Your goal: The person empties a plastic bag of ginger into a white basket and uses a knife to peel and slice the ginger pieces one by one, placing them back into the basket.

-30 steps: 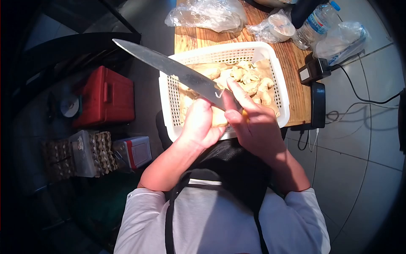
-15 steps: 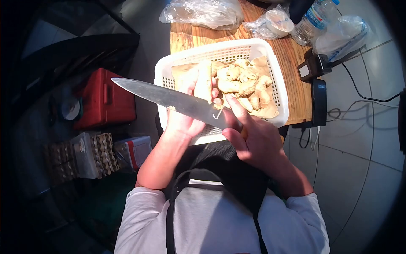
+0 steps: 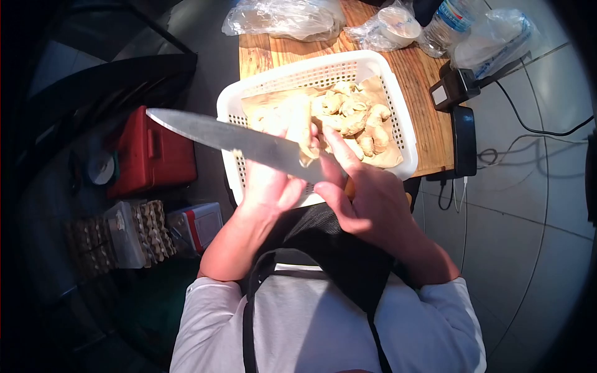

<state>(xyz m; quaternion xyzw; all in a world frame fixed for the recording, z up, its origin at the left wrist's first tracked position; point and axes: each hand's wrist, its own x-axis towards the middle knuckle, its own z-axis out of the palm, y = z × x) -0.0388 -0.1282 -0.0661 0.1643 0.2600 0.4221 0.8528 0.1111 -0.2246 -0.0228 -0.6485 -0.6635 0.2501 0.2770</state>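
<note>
My right hand [image 3: 367, 196] grips the handle of a large kitchen knife [image 3: 236, 140]; the blade points left, over the basket's near-left corner. My left hand [image 3: 270, 180] holds a long pale piece of ginger [image 3: 303, 121] upright against the blade's edge near the heel. Both hands are over the near edge of a white plastic basket [image 3: 398, 105] that holds several knobbly ginger pieces [image 3: 354, 115] on brown paper.
The basket stands on a wooden table [image 3: 429, 81]. Behind it lie clear plastic bags [image 3: 280, 15], a wrapped cup [image 3: 395, 22] and a water bottle [image 3: 448, 18]. A black device with cables [image 3: 457, 118] sits at the table's right edge. A red box [image 3: 152, 152] and egg trays [image 3: 146, 233] are on the floor to the left.
The ginger piece came up from low in my left hand to upright against the blade. The knife dropped and swung lower left, its edge now meeting the ginger.
</note>
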